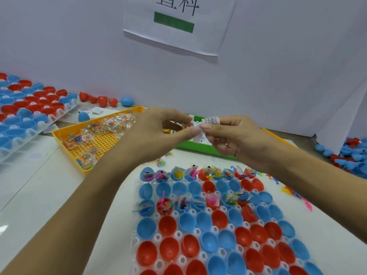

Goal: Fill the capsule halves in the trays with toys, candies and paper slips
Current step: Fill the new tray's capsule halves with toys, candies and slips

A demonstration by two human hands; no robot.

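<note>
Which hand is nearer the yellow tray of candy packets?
Left. The left hand is just right of the yellow tray, near its far corner; the right hand is farther right, over the green tray.

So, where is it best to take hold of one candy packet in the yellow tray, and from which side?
Pinch a candy packet by its flat clear edge, coming from above. The yellow tray has raised walls, so a sideways approach looks blocked, and this packet lies a little apart.

Capsule tray [179, 234] set at the table's near edge, candy basket [99, 144] behind it to the left, second tray [49, 120] at the far-left corner, loose capsule halves [351, 157] heaped at the right edge.
</note>
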